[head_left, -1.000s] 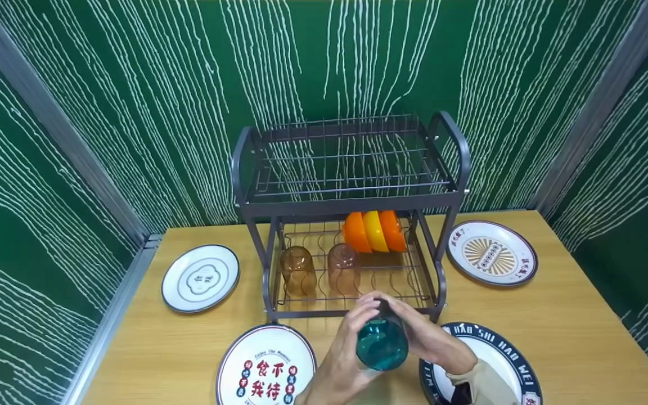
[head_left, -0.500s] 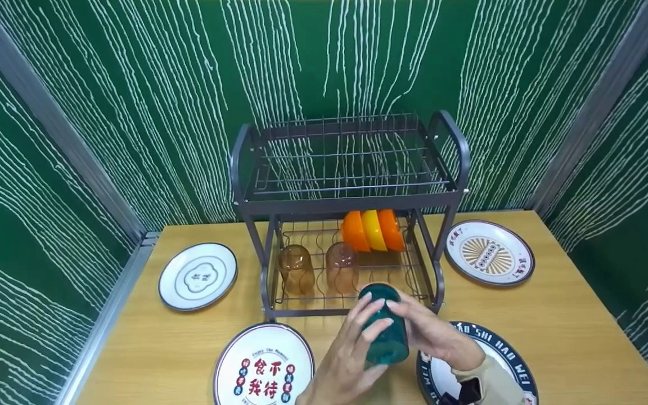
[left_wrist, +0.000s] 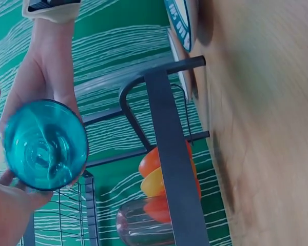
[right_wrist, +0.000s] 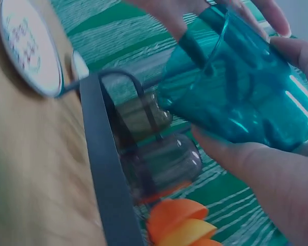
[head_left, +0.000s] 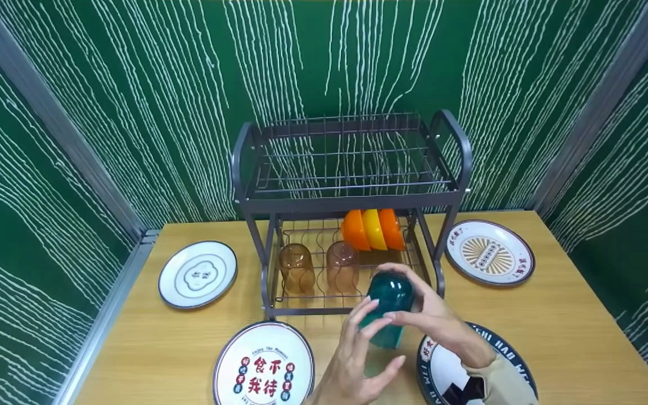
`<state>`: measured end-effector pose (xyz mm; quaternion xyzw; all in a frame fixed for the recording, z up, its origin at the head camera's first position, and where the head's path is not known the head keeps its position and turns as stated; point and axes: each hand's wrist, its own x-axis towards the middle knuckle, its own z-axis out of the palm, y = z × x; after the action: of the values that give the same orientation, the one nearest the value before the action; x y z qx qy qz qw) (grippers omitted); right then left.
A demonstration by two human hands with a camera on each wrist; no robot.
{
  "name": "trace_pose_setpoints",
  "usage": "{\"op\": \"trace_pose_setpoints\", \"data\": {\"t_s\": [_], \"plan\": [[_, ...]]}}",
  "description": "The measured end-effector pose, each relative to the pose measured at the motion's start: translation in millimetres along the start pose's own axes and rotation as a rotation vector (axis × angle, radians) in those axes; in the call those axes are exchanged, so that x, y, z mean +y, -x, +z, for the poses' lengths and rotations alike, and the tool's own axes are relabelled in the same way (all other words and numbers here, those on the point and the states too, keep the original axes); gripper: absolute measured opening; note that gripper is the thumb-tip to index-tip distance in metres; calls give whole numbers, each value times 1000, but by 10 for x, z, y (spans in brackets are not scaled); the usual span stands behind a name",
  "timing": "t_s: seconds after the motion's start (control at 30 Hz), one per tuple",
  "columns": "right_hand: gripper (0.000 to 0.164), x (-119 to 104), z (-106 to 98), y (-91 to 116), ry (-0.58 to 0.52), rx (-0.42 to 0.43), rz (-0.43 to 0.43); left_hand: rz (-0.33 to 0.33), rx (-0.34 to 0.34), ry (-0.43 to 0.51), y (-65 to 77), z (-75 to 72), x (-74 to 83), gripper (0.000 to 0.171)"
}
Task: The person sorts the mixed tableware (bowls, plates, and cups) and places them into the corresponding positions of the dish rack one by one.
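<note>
A teal see-through drinking glass (head_left: pixel 392 293) is held in the air in front of the rack, base up and tilted. My right hand (head_left: pixel 439 320) grips it from the right, with the thumb across its near side. My left hand (head_left: pixel 347 360) is at the glass's left, its fingertips at the wall and its thumb spread away. The glass's round mouth faces the left wrist view, where the teal glass (left_wrist: pixel 45 146) hides part of the right hand. Two more glasses, one amber (head_left: pixel 297 270) and one pinkish (head_left: pixel 342 269), stand upside down on the rack's lower shelf.
The dark two-tier dish rack (head_left: pixel 352 201) stands at the middle back. Orange and yellow bowls (head_left: pixel 373 229) lean together on its lower shelf. Plates lie around: small left (head_left: pixel 198 275), front left (head_left: pixel 264 365), back right (head_left: pixel 491 253), and a dark-rimmed one (head_left: pixel 504 351) partly under the right forearm.
The teal glass has turned, from its round end facing the head camera to standing base up. My right hand has moved up around it, while my left fingers have loosened and the thumb come away.
</note>
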<state>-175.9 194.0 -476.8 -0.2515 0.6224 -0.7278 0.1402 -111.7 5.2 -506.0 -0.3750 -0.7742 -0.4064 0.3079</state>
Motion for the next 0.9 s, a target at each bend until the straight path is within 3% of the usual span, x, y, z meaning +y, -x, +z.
{"op": "trace_pose_setpoints", "data": {"t_s": [0.1,0.47,0.7,0.9], "plan": [[74,-14,-28,-12,145,100,-18,-15,34,-3,18,-32,-4,56],[77,-92,-59,-181,415,242,-93,44,147,-44,172,-181,-137,51],[81,161,-226,-332,472,342,-59,-2,202,-98,367,-362,-250,41],[81,311,-329,-437,553,409,-107,-62,300,-119,354,-615,-136,32]]}}
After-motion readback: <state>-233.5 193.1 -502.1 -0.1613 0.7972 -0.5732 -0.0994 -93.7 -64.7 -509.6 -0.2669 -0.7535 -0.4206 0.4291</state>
